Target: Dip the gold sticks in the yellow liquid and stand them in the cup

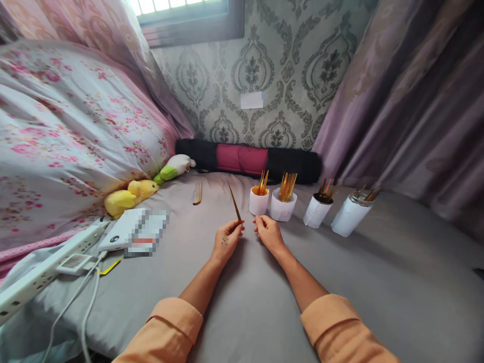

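Observation:
My left hand [227, 240] rests on the grey bedsheet [242, 302] and pinches a thin brown stick [235, 202] that points up and away. My right hand [268, 233] lies close beside it with its fingers curled; whether it holds anything is hidden. Just beyond my hands stand several white-wrapped cups: the nearest cup [259, 201] holds orange sticks, the second cup [282, 206] holds golden sticks, and two more cups [316, 211] [350, 215] to the right lean over with darker sticks. A few loose sticks [197, 193] lie on the sheet to the left.
A floral quilt [68, 131] bulges at the left with yellow and green plush toys [130, 196] beside it. A power strip [45, 269], cables and a white device [124, 229] lie at the front left. A black and red roll [245, 160] sits against the wall. Purple curtains [416, 111] hang on the right.

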{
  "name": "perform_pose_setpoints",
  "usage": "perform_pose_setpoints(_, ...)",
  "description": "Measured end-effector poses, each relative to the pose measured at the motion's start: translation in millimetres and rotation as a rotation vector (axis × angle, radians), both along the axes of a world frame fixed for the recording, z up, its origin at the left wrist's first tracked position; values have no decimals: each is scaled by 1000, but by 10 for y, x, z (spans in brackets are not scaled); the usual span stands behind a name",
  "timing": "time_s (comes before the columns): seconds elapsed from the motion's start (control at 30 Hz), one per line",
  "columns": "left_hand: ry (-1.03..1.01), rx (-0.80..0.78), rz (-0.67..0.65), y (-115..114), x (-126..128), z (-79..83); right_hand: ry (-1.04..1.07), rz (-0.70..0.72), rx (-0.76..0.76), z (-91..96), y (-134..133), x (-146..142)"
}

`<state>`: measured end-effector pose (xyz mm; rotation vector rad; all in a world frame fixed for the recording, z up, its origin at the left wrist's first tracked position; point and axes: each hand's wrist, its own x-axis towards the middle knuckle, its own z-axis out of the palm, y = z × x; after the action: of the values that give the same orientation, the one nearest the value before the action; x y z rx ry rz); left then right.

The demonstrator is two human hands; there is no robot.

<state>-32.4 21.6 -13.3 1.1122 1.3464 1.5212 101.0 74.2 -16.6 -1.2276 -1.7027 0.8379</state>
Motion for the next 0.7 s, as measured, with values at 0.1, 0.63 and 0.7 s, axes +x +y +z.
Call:
perform_pose_setpoints(0.1,89,28,11,4,-11,-41,27,18,11,28,-12,-6)
perform_pose_setpoints(0.63,339,218,9,-73,-7,20,217,82,-12,104,-48,-26)
perform_pose_setpoints(0.7,385,236,-4,-80,-1,31,230,87,-13,124,-60,-29)
